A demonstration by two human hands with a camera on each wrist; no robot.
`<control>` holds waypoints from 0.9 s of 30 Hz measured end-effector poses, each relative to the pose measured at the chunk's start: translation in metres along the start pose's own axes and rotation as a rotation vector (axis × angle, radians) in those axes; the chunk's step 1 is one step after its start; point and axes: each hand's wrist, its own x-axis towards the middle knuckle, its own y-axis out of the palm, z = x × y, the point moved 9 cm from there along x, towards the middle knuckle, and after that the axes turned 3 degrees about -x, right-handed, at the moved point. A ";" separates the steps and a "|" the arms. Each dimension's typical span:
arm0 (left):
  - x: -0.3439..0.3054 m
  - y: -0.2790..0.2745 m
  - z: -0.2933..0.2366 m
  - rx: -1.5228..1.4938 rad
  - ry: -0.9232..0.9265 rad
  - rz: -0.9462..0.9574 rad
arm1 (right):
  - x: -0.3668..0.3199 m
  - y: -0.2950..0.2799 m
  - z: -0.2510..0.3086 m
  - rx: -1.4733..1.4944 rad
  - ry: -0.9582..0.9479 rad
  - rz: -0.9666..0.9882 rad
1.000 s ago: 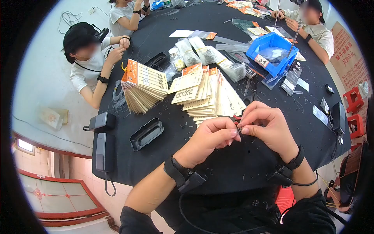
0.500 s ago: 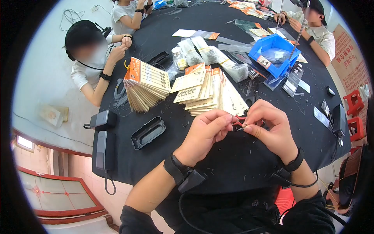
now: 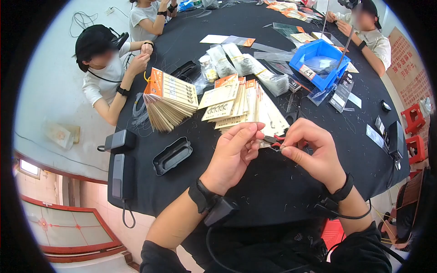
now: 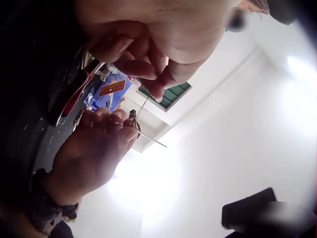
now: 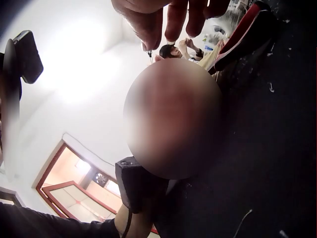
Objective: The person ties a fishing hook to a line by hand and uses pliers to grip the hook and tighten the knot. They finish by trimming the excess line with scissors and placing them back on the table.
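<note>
My right hand [image 3: 316, 152] pinches a small dark hook [image 4: 133, 119] between thumb and forefinger. A pale thin stick [image 4: 153, 140] juts out beside the hook in the left wrist view. Up and to the left, my left hand [image 3: 230, 159] has thumb and forefinger pressed together, the other fingers curled in. A thin line [image 4: 142, 106] runs from near the hook toward those left fingertips. Red-handled pliers [image 3: 279, 137] lie on the black tablecloth just behind the hands, partly covered by the right fingers. In the right wrist view a blurred patch hides most of the left hand.
Fanned hook cards [image 3: 227, 107] and a second card bundle [image 3: 170, 100] lie ahead. A black tray [image 3: 172, 156] sits left, near two dark power banks [image 3: 119, 177]. Beyond are a jar [image 3: 208, 68], bagged packs [image 3: 268, 75] and a blue bin [image 3: 318, 63]. Other people sit around the table.
The two hands were together over the hook; my left hand has drawn away up and left. My right hand has stayed nearly still, and more of the pliers shows between them.
</note>
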 end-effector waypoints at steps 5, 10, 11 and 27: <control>-0.001 0.009 0.003 0.183 -0.074 0.125 | -0.001 -0.007 -0.009 0.059 0.029 -0.062; -0.008 0.020 0.006 0.427 -0.061 0.121 | 0.000 -0.002 -0.008 0.025 0.035 -0.045; -0.008 0.024 0.007 0.449 -0.038 0.142 | -0.001 -0.002 -0.008 0.011 0.043 -0.044; -0.010 0.026 -0.003 0.545 0.081 0.152 | 0.000 0.000 -0.005 -0.022 0.062 0.021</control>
